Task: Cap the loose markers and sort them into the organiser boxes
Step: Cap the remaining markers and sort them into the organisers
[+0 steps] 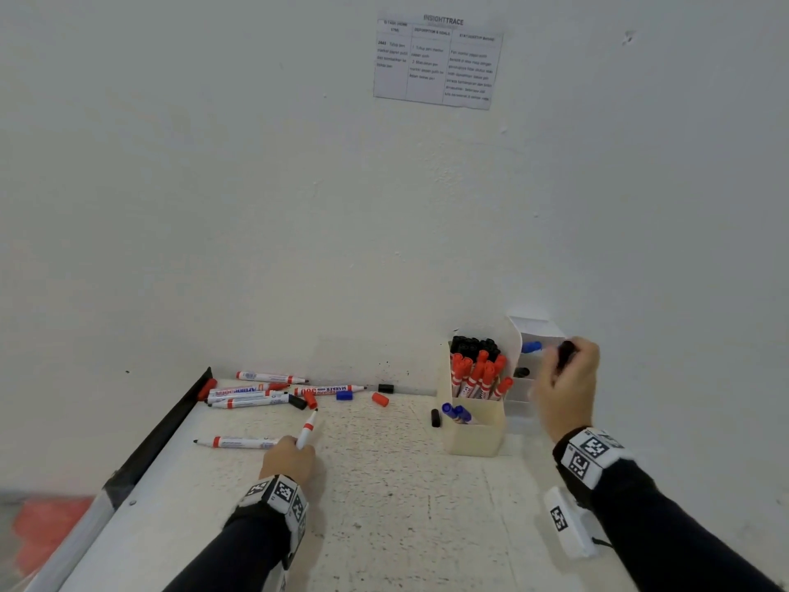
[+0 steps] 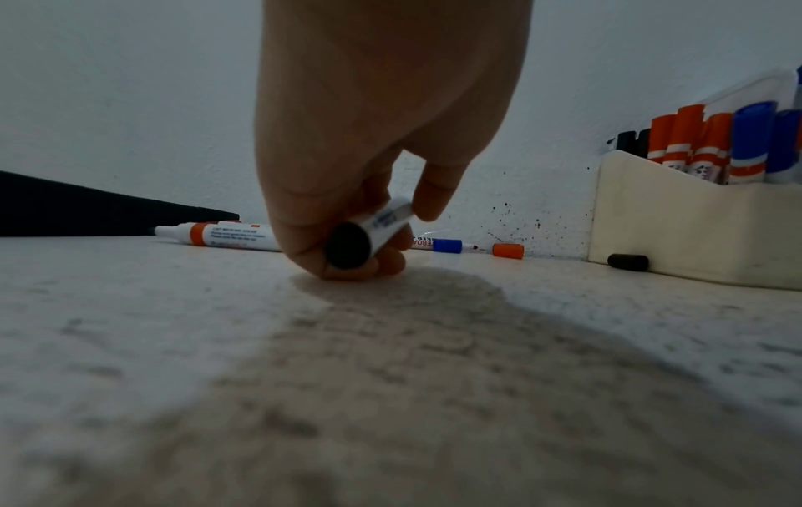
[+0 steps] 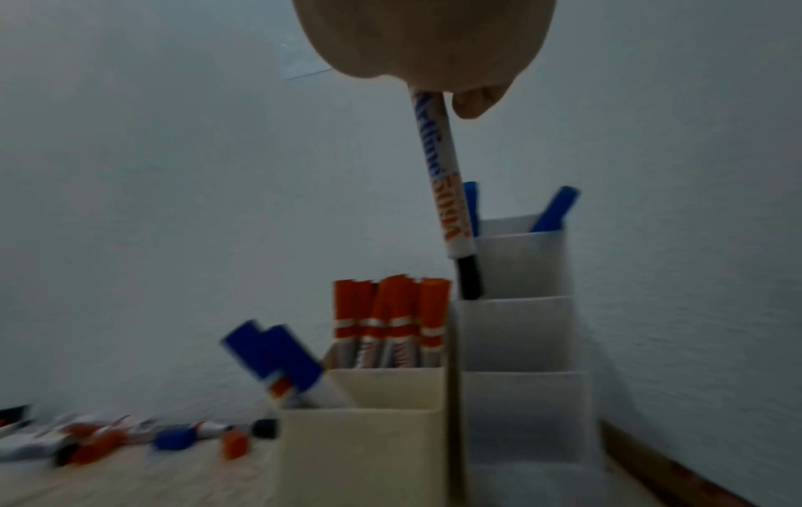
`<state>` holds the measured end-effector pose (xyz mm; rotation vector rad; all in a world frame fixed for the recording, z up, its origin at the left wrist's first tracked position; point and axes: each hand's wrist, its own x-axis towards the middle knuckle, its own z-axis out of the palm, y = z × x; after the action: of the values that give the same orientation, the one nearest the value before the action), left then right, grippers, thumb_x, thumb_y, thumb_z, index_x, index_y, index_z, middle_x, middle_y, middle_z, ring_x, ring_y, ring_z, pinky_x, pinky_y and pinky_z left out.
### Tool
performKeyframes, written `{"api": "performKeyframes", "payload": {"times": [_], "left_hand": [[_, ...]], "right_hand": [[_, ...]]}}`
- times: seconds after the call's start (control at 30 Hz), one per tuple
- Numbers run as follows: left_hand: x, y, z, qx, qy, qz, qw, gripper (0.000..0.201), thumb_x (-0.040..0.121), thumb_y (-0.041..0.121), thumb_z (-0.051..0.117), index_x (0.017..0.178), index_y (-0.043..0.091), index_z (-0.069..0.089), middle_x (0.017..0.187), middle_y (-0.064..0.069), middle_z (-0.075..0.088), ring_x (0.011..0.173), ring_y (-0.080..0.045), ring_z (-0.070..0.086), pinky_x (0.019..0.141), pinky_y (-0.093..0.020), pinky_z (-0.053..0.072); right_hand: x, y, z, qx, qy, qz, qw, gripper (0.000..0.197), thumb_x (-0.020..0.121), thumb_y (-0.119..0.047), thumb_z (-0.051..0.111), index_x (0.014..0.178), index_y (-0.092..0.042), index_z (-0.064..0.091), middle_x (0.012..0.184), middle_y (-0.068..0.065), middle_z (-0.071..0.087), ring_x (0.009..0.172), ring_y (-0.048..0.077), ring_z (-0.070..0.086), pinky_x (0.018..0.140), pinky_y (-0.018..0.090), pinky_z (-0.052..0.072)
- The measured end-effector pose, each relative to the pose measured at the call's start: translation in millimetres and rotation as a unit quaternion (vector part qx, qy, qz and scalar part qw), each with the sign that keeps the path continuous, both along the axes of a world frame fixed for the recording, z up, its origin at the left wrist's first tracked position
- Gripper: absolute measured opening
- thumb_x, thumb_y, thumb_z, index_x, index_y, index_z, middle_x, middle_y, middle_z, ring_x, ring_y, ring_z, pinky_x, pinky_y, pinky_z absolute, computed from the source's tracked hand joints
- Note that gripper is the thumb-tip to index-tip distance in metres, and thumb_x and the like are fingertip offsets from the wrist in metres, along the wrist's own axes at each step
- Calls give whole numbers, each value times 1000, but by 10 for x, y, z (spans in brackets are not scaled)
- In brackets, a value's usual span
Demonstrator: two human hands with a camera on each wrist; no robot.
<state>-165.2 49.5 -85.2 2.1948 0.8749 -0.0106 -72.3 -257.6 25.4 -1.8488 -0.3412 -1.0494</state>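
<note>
My left hand (image 1: 299, 447) pinches an uncapped white marker with a red band (image 1: 308, 427) low over the table, nib pointing away; its black rear end (image 2: 347, 250) faces the left wrist camera. My right hand (image 1: 563, 369) grips a black marker (image 3: 447, 178) upright, its lower end just above a compartment of the white tiered organiser (image 3: 520, 336). Beside that stands the cream organiser (image 1: 474, 437) with black, red and blue capped markers. Several loose markers (image 1: 256, 395) lie at the back left, one more (image 1: 239, 442) by my left hand. Loose caps lie nearby: blue (image 1: 343, 395), red (image 1: 380, 399), black (image 1: 385, 388).
Another black cap (image 1: 435, 417) lies against the cream organiser. The table's black left edge (image 1: 170, 425) runs back to the wall. A printed sheet (image 1: 437, 61) hangs on the wall. A white tagged block (image 1: 570, 527) hangs by my right wrist.
</note>
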Motion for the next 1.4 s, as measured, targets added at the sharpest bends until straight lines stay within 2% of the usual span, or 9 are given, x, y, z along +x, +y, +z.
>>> {"api": "performKeyframes", "payload": {"times": [0.23,0.43,0.53,0.6,0.73,0.93,1.07,1.27,1.4], "left_hand": [[69,-3,-24,-4,14,-6,1000,36,97,22,37,125,4,51,119,-13,59,95,-21,54,77,-26,41],[65,-4,-14,-3,11,-6,1000,34,97,20,39,124,4,51,119,-13,59,90,-18,49,77,-25,39],[51,1,-12,1,15,-11,1000,35,97,21,39,124,4,52,120,-14,59,106,-24,55,87,-28,43],[54,5,-8,-1,17,-10,1000,35,97,21,39,125,4,52,121,-14,59,110,-25,55,90,-29,43],[71,24,-20,-11,13,-9,1000,34,97,20,40,125,4,52,119,-13,59,94,-20,53,80,-26,41],[81,71,-45,-11,11,-11,1000,34,96,21,40,123,4,54,117,-14,61,98,-22,56,79,-26,42],[75,71,-34,-10,13,-15,1000,35,97,22,39,123,4,54,117,-14,61,97,-22,56,77,-25,40],[33,72,27,-6,-11,3,1000,37,100,23,32,119,3,56,100,-9,57,87,-17,48,74,-24,35],[-21,120,63,10,-22,-2,1000,36,99,25,34,117,7,60,111,-10,65,100,-23,59,84,-28,44]], "right_hand": [[197,-293,-43,42,38,-49,997,37,86,-24,43,108,6,45,109,27,46,82,20,47,72,30,39],[196,-211,-25,-10,31,-46,998,9,90,0,49,98,3,48,98,20,44,75,24,46,68,30,39],[253,-222,-130,-34,75,-37,996,13,87,2,54,99,2,52,102,20,48,74,21,47,67,21,39],[310,-237,-204,-34,135,-33,990,21,86,-1,57,106,0,53,103,15,55,77,23,52,73,26,41],[410,-251,-334,-91,216,-26,972,23,91,-6,52,112,0,60,102,20,66,94,34,61,81,27,39],[423,-189,-290,-90,199,-115,969,32,92,-11,48,122,0,50,121,24,48,116,39,45,94,43,39],[465,-196,-194,-100,253,-125,954,50,94,-18,46,140,-5,33,149,15,29,135,33,28,109,49,24],[454,-152,-191,-94,188,-2,978,33,91,-2,48,124,-1,49,129,18,40,116,29,47,99,29,33],[427,-105,-193,-86,195,1,977,36,90,-1,48,126,-2,48,133,17,36,114,31,49,102,36,37]]}}
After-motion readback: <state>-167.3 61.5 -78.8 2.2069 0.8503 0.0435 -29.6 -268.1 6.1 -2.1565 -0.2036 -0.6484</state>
